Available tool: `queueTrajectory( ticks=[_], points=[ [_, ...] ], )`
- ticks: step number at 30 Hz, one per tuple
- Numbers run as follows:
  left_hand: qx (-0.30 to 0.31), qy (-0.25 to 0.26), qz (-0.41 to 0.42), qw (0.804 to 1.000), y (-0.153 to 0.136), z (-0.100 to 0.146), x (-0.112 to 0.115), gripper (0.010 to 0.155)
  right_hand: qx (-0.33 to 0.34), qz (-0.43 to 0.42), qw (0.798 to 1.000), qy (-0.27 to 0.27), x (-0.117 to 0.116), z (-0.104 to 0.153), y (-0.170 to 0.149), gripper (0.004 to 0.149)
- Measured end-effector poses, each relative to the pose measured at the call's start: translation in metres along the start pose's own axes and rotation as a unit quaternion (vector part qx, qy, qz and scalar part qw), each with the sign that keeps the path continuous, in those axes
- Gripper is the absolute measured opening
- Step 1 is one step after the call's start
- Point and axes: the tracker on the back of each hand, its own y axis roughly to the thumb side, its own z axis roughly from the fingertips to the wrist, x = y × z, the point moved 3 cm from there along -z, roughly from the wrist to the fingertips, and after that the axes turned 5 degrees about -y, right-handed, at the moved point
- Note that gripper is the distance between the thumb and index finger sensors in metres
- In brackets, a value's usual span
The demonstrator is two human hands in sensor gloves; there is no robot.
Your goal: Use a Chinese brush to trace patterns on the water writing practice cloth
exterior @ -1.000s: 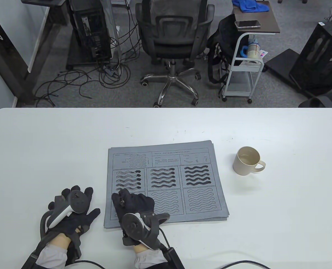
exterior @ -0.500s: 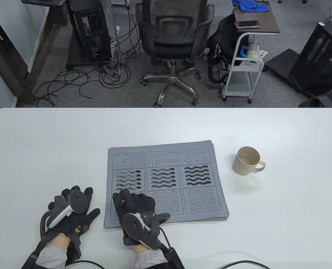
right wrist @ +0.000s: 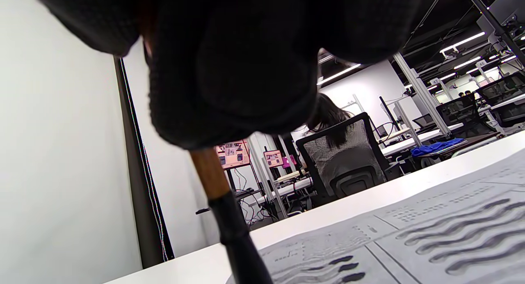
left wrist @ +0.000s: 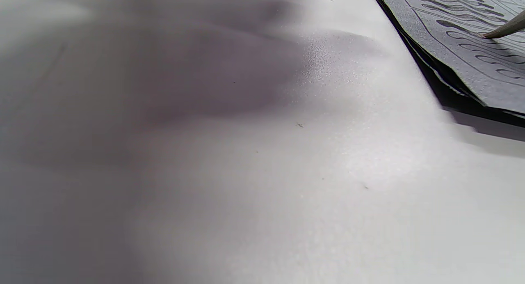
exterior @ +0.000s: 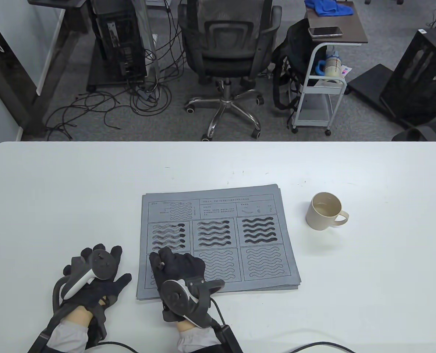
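The left hand (exterior: 94,274) lies flat on the white table (exterior: 56,191), fingers spread and grasping nothing, just beside the left edge of the cloth (exterior: 218,241); in the left wrist view only bare table, the cloth's corner and the brush tip touching a printed wave are seen.

The grey cloth sits near the table's middle, printed with a header strip and six boxes of wavy lines; the three upper boxes are darkened, the two lower boxes to the right show only outlines.

The right hand (exterior: 177,270) rests over the cloth's lower-left box, fingers curled tight round the brush (right wrist: 229,226); the right wrist view shows a brown shaft running down from the glove into a black ferrule, close to upright; the table view shows only the shaft's top end poking from the fist.

Well to the right of the cloth stands a beige cup (exterior: 325,211), handle pointing right, apart from both hands.
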Motion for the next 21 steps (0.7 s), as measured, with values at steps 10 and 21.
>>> queueTrajectory(
  ticks=[10, 21],
  points=[
    [0.0, 0.0, 0.001, 1.0, -0.0007, -0.0002, -0.0001, 0.079, 0.001, 0.009, 1.0, -0.004, 0.0012, -0.0003, -0.0008, 0.039],
    [0.0, 0.0, 0.001, 1.0, -0.0009, -0.0002, 0.0, 0.078, -0.001, 0.016, 1.0, -0.007, 0.0021, -0.0004, -0.0015, 0.039]
  ],
)
